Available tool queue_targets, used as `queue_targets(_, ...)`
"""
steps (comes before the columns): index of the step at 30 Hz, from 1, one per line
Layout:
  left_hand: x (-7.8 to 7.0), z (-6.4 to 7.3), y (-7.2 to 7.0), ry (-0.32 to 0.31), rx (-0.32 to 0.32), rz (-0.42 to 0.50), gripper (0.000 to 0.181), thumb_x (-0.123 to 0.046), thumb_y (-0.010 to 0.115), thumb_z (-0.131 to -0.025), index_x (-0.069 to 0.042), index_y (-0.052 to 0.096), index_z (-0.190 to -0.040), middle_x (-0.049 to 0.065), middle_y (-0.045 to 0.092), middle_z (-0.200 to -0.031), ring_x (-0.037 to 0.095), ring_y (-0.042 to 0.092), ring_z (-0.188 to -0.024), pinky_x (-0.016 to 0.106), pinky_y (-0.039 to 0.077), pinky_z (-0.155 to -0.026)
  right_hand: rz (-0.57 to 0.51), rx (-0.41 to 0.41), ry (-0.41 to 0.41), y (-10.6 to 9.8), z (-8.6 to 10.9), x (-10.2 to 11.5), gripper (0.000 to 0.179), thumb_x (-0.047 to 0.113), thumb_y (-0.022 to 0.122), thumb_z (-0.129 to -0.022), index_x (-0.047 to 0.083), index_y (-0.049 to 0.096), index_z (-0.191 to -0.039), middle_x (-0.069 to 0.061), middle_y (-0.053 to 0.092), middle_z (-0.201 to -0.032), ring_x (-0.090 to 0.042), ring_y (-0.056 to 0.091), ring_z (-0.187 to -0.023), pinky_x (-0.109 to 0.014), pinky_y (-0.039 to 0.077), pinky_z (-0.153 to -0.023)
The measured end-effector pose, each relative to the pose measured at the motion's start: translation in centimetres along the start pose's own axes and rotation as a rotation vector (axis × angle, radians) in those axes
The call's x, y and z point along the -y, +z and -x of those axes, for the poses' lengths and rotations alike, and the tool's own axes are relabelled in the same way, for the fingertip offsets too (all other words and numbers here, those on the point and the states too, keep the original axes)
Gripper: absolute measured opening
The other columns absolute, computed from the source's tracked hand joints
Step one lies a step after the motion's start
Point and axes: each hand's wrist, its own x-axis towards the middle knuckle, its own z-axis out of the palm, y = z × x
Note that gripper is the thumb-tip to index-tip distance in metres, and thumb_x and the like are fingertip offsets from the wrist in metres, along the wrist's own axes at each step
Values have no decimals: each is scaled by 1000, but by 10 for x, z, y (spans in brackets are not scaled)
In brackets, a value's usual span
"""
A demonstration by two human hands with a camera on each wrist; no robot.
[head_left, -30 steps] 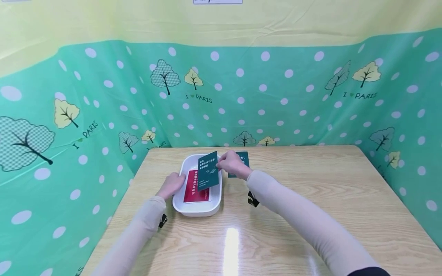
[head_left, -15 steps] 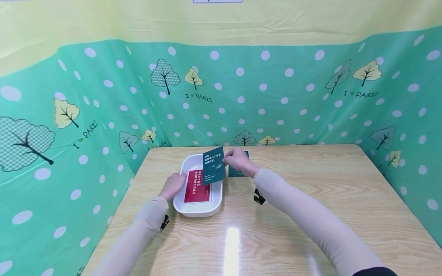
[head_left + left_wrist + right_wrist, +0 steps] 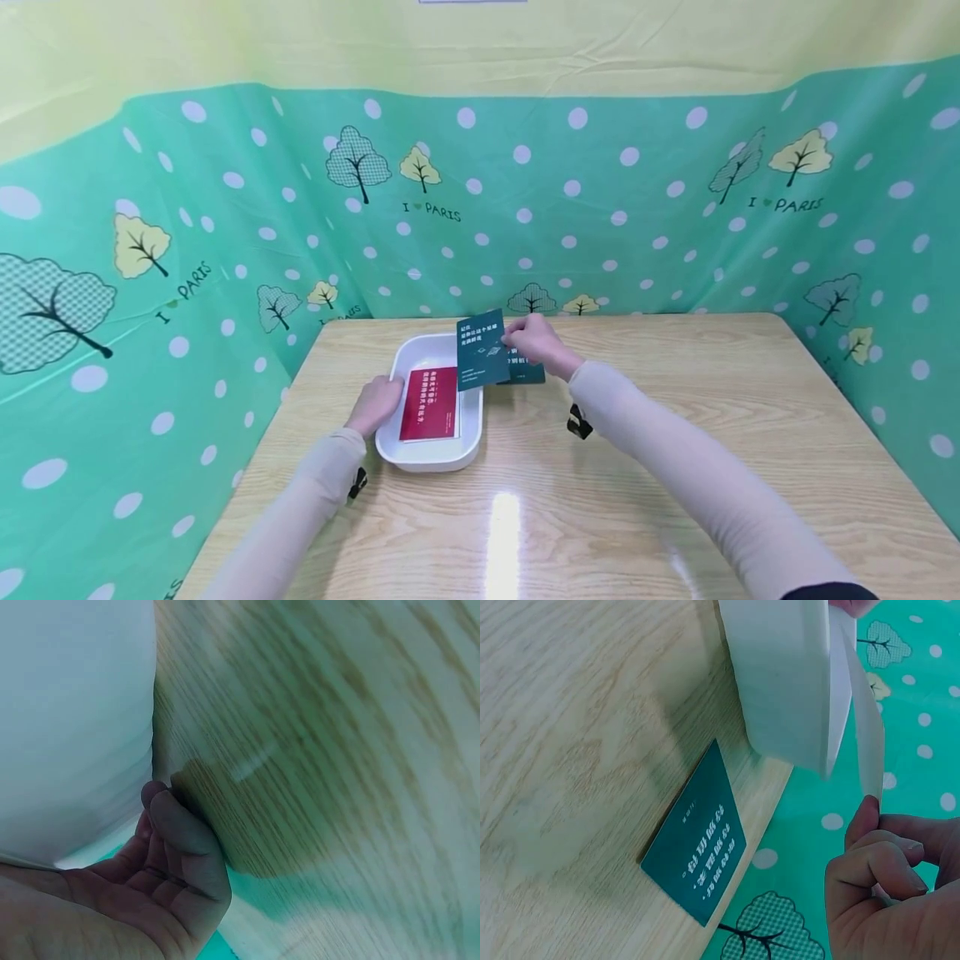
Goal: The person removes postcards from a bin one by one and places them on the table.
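Observation:
My right hand [image 3: 536, 340] pinches a dark green card [image 3: 482, 350] with white lettering by its right edge, thumb against fingers. The card is raised and tilted over the right rim of a white plastic tub [image 3: 431, 454]. A second dark green card [image 3: 697, 840] lies on the table to the right of the tub, partly covered by the held one in the head view. Inside the tub, a red card [image 3: 429, 406] lies on top of something white-edged. My left hand [image 3: 375, 404] grips the tub's left side, with curled fingers [image 3: 184, 825] under the outer wall.
The wooden table [image 3: 675, 433] extends wide to the right and toward me. A green and yellow patterned curtain [image 3: 465, 167] closes off the back and both sides. Light reflects off the tabletop in front of the tub.
My right hand has carried the green card right and slightly up, from above the tub's middle to its right rim, uncovering more of the red card. The left hand stays on the tub.

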Motion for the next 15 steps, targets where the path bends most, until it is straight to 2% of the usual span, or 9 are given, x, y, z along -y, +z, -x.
queue_targets(9, -2, 0, 1, -28, -4, -22, 65, -35, 31, -107, 17, 45, -144, 33, 62, -123, 43, 68, -108, 42, 65, -78, -56, -16, 22, -12, -5, -3, 29, 8, 62, -104, 0, 68, -132, -15, 72, -115, -7, 30, -45, -22, 27, -44)
queue_targets(15, -4, 2, 0, -20, -1, -23, 64, -34, 31, -108, 17, 44, -145, 33, 62, -124, 43, 67, -110, 44, 64, -80, -53, -31, 30, -21, -6, -8, 35, 9, 61, -105, -1, 64, -138, -16, 70, -121, -6, 32, -47, -22, 30, -48)
